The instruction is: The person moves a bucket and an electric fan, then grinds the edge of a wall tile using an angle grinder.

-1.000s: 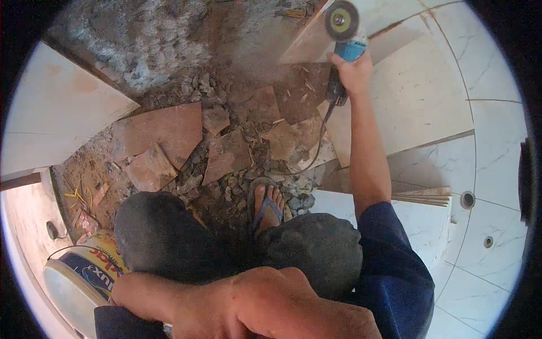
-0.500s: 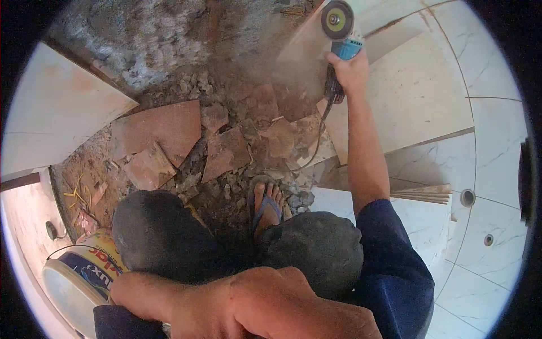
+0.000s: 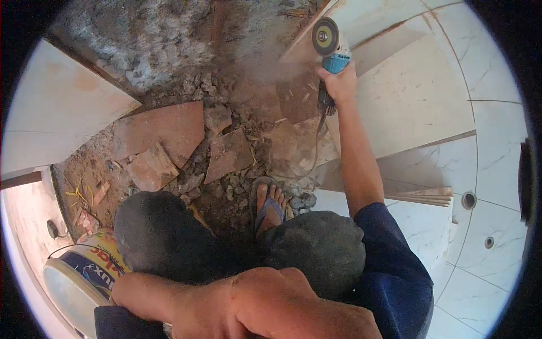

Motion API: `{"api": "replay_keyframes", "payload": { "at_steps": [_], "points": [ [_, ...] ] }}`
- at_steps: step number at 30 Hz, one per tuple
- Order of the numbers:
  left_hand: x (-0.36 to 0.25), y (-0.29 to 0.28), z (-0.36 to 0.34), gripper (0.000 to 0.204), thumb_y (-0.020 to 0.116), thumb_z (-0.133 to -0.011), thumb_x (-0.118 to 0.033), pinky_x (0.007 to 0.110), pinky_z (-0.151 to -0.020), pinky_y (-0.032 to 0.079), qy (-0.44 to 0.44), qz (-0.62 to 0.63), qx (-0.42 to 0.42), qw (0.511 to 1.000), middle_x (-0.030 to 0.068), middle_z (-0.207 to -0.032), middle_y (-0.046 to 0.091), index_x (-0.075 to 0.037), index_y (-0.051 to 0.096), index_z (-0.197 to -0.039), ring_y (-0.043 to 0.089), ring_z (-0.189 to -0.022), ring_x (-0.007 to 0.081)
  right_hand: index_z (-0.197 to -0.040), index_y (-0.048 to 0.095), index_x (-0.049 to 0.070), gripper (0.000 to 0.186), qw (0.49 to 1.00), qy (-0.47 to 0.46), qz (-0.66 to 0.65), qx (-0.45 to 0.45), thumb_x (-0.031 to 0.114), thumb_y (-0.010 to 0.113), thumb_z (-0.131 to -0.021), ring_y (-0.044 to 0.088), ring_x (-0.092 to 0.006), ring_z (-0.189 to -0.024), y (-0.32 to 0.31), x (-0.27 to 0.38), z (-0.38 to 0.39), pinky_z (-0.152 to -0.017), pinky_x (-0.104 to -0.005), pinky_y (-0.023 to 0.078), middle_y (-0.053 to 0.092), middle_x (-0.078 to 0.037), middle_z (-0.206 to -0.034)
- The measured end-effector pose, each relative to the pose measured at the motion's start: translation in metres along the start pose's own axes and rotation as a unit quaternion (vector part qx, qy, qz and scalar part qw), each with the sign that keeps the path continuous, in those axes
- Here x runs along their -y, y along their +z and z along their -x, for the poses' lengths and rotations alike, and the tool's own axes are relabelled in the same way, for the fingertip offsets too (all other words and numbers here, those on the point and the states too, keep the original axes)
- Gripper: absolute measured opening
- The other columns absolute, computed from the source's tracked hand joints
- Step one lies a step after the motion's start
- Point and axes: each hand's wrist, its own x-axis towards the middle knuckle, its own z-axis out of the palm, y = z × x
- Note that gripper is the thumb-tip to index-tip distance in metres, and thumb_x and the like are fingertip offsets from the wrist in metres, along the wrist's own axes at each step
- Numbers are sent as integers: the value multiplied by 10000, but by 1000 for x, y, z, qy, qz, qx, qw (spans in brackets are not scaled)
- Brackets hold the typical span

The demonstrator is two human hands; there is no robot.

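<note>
My right hand (image 3: 339, 85) grips an angle grinder (image 3: 336, 62) with a blue and black body and round disc, held beside a tile edge (image 3: 302, 39) at the upper right of the rubble, where dust hangs. Its cord runs down toward my sandalled foot (image 3: 268, 206). Bare skin of my left arm and hand (image 3: 265, 299) lies across my lap at the lower edge, close to the camera; I cannot make out its fingers. Broken reddish tiles (image 3: 158, 130) and rubble lie between the grinder and my grey-clad knees (image 3: 158, 226).
A rough grey surface (image 3: 141, 39) spans the top. Pale panels (image 3: 56, 107) stand at left, with a labelled bucket (image 3: 68, 282) below. At right are white tiles (image 3: 497, 152) with small round holes (image 3: 468, 200), a cream board (image 3: 406, 96) and stacked tiles (image 3: 395, 220).
The grinder and my right hand have moved left and, since half a second ago, slightly downward. The disc now faces a little more sideways. My left arm has stayed in place.
</note>
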Motion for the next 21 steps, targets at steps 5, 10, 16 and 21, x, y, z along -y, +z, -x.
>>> {"api": "replay_keyframes", "payload": {
  "at_steps": [5, 10, 16, 21],
  "points": [
    [-6, 2, 1, 424, 854, -797, -122, 395, -830, 540, -59, 5, -45, 997, 236, -960, 739, 132, 679, -1088, 719, -737, 295, -1179, 521, -68, 748, 1000, 13, -10, 1, 326, 890, -661, 679, -458, -1042, 2, -2, 3, -905, -489, 533, 695, -309, -1064],
    [1, 7, 1, 418, 845, -804, -117, 388, -809, 548, -30, 13, -63, 998, 235, -962, 740, 134, 675, -1092, 723, -738, 283, -1159, 523, -60, 734, 1000, 17, -12, 6, 335, 893, -663, 683, -457, -1026, 7, -6, 5, -894, -491, 535, 697, -303, -1059],
    [0, 7, 0, 389, 817, -828, -93, 386, -793, 556, -41, 22, -62, 997, 227, -946, 738, 149, 664, -1092, 714, -701, 290, -1132, 523, -55, 718, 999, 34, 13, 14, 341, 894, -663, 680, -469, -1020, 10, -8, 7, -884, -498, 536, 694, -309, -1045],
    [9, 24, -5, 379, 794, -850, -79, 388, -671, 563, 6, 83, -77, 994, 223, -889, 727, 171, 644, -1092, 692, -630, 297, -1144, 516, -59, 735, 1000, 26, 10, 13, 343, 894, -660, 677, -476, -1018, 12, -9, 8, -884, -506, 537, 691, -317, -1043]
  ]
}}
